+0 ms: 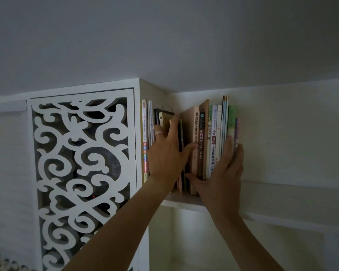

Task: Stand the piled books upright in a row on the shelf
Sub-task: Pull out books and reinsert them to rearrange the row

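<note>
A row of upright books stands on the high white shelf [181, 201]. My left hand [165, 153], with a ring on one finger, reaches in with straight fingers against a leaning black and gold book [161, 116], and its thumb touches a tan book [191, 122]. My right hand [223, 173] lies flat against the right end of the row by the green book [232, 119], with its thumb on the lower spines. A dark brown book [202, 132] and a white book [214, 122] stand between my hands. Several thin books [144, 122] stand at the far left.
A white carved fretwork door [82, 163] closes the cabinet to the left of the shelf. The ceiling hangs close above the book tops. Right of the row is a pale wall panel [282, 137]. Below the shelf board an open compartment [184, 241] shows.
</note>
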The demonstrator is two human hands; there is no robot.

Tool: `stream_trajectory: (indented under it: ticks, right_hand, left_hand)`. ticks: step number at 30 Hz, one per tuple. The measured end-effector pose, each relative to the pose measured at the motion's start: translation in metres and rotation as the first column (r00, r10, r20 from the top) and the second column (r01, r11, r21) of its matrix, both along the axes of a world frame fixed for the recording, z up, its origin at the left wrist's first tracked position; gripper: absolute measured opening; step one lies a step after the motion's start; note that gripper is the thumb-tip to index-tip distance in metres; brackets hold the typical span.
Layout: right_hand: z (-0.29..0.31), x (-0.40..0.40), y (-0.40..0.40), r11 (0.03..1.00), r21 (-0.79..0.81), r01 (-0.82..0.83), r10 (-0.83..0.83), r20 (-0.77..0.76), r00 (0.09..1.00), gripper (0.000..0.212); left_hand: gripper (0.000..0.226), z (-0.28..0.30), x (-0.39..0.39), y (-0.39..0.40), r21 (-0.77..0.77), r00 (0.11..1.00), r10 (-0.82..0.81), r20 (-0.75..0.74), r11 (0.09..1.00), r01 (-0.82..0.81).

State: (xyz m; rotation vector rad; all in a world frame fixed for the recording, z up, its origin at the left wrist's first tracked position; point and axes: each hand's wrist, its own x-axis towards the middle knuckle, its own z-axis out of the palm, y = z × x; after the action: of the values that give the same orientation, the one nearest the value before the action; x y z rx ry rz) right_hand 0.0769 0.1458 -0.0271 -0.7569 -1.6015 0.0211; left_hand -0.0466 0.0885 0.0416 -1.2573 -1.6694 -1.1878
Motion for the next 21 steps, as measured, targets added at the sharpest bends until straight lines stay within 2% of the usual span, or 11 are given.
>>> stream_trajectory:
  ticks: [4,10,14,21]
  right_hand:
    - [-0.001,-0.001,0.001,1.000,0.023,-0.006,0.006,0.027,1.000,0.144]
    - [-0.001,-0.005,0.002,0.999,0.048,-0.001,-0.002,0.073,0.997,0.143]
    - [-0.002,-0.005,0.000,0.999,0.048,0.014,-0.017,0.069,0.997,0.140]
    - [-0.002,-0.003,0.000,0.999,0.045,0.020,-0.023,0.076,0.997,0.140]
  left_hand:
    - [0.071,-0.008,0.002,0.008,0.065,0.999,-0.024,-0.032,0.998,0.026]
    - [0.088,-0.010,0.000,0.016,0.056,0.999,0.050,-0.020,0.997,-0.049]
    - [0.086,-0.020,-0.009,0.015,0.005,0.994,0.092,-0.066,0.996,-0.092]
    - [0.070,-0.025,-0.003,0.015,0.166,0.997,0.026,-0.078,0.986,-0.013]
